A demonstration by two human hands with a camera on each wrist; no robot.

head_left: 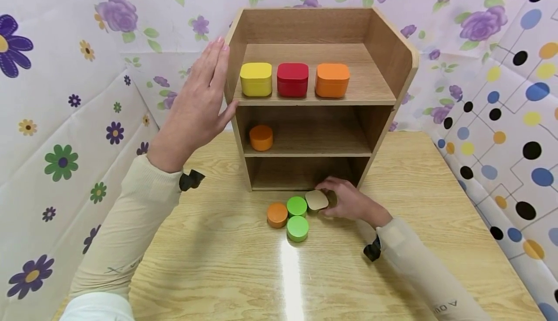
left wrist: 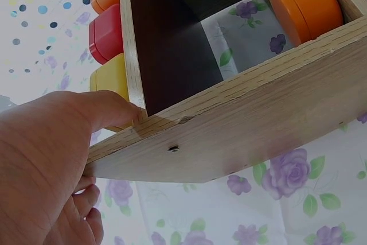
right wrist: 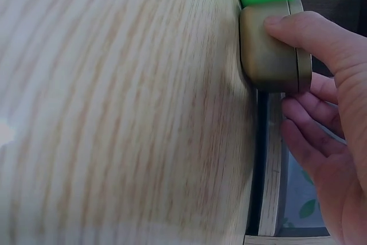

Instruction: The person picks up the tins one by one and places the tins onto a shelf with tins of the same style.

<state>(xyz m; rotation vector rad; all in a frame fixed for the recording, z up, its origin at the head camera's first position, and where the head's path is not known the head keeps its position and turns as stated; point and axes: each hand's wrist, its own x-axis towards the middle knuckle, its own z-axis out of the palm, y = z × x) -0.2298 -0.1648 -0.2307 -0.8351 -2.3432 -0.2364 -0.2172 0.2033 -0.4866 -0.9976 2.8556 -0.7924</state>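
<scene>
My left hand (head_left: 198,93) holds the left side panel of a small wooden shelf (head_left: 314,100), thumb over the front edge and long fingers along the outer face. In the left wrist view the thumb tip lies next to a yellow box (left wrist: 109,77). My right hand (head_left: 348,202) grips a gold rounded-square lidded box (right wrist: 269,47) at the shelf's lower front, thumb on one side and fingers on the other. Beside that box are two round green boxes (head_left: 297,206) and a round orange box (head_left: 277,214) on the table.
On the top shelf, a yellow, a red (head_left: 292,80) and an orange box (head_left: 332,80) stand in a row. One round orange box (head_left: 261,137) sits at the left of the middle shelf. The wooden table (head_left: 209,263) meets patterned cloth walls (head_left: 492,117) around it.
</scene>
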